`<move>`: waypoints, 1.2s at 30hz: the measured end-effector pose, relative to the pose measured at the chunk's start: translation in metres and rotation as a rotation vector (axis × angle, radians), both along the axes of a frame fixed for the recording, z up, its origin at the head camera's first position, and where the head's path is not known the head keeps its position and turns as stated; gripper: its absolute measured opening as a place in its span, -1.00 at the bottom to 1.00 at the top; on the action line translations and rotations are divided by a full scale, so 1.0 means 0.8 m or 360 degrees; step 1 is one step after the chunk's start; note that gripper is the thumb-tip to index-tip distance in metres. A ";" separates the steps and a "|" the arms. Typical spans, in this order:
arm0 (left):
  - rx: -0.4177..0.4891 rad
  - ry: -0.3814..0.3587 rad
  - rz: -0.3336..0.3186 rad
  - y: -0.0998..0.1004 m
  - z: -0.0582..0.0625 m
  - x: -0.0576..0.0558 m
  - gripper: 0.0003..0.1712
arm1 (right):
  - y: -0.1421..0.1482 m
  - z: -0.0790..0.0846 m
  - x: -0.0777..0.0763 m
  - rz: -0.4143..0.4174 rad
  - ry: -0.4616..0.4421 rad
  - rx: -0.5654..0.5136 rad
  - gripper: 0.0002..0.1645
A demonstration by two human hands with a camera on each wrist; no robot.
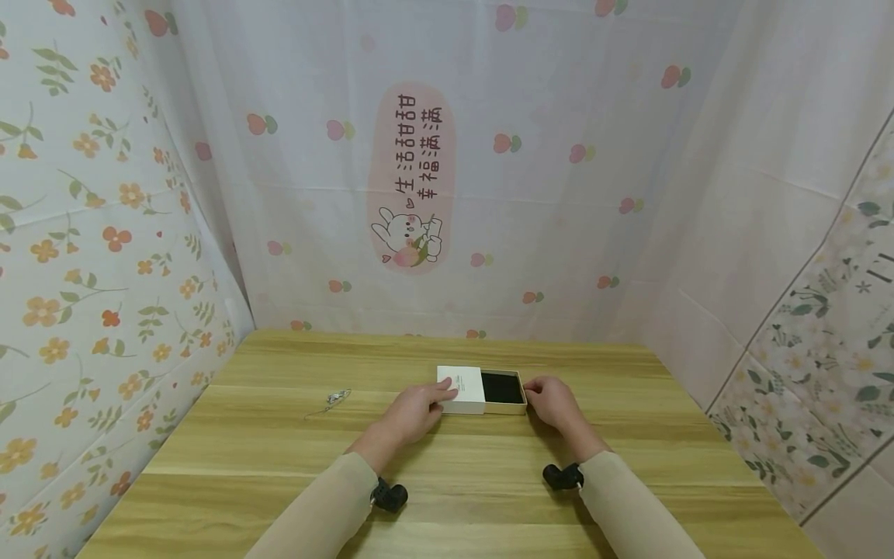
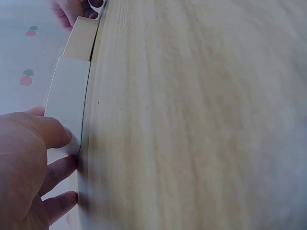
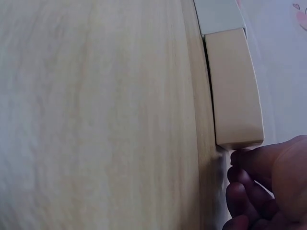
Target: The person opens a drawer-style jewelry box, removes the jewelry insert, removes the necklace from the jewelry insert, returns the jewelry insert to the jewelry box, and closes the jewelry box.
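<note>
A white drawer-style gift box lies on the table, its inner tray (image 1: 506, 407) slid partly out to the right and showing a black lining (image 1: 502, 387). My left hand (image 1: 415, 411) grips the left end of the white sleeve (image 1: 471, 382), thumb on top. At the tray's right end, my right hand (image 1: 555, 401) has its fingers curled, the thumb and forefinger pinching at the end wall. A pale pull loop (image 2: 99, 7) shows there in the left wrist view. In the right wrist view the tray's tan side (image 3: 235, 88) reaches to the fingertips.
A thin silver necklace (image 1: 337, 398) lies loosely bunched to the left of the box. Beneath everything is a wood-grain table (image 1: 461, 481). Patterned curtains (image 1: 545, 178) hang behind it and at both sides. A black wrist camera (image 1: 389, 495) sits at my left cuff.
</note>
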State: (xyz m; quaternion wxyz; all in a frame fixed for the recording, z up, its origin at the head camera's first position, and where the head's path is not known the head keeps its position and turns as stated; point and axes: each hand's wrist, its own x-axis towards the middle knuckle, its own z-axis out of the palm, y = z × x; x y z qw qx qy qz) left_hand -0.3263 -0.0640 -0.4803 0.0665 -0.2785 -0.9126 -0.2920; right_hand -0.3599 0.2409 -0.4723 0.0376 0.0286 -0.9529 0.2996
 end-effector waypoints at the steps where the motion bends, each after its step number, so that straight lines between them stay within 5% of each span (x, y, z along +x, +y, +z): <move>1: 0.0004 0.0000 -0.0001 0.000 0.000 0.000 -0.45 | 0.000 0.000 0.000 -0.0005 -0.0002 -0.0001 -0.77; 36: 0.0000 -0.0071 0.0005 0.000 0.003 -0.001 -0.44 | -0.003 0.000 -0.002 -0.0043 0.0018 -0.0032 -0.78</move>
